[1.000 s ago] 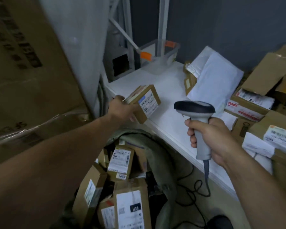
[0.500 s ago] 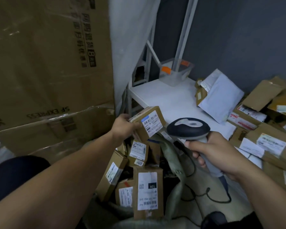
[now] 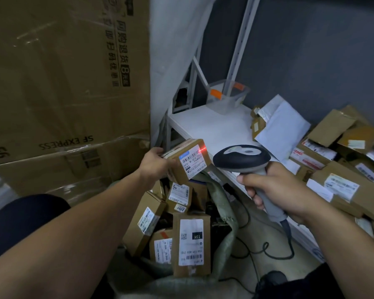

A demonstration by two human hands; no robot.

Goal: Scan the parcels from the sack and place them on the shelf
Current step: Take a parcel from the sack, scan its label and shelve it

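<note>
My left hand [image 3: 152,164] grips a small parcel [image 3: 188,160] over the open sack [image 3: 222,203]; my right hand [image 3: 274,190] clasps the scanner [image 3: 242,157], its red line on the label.

The small box [image 3: 190,162] is matt brown cardboard with a white paper label, and so are the parcels [image 3: 191,242] in the sack [image 3: 221,197], which is coarse green woven cloth. The scanner [image 3: 242,157] is smooth plastic, with a glossy dark head and a duller grey handle. The shelf [image 3: 214,124] is a smooth white board on painted metal posts [image 3: 238,50]. The tub [image 3: 231,98] is clear plastic. Shiny clear tape [image 3: 108,143] crosses the big carton [image 3: 52,72], itself dull cardboard.
</note>
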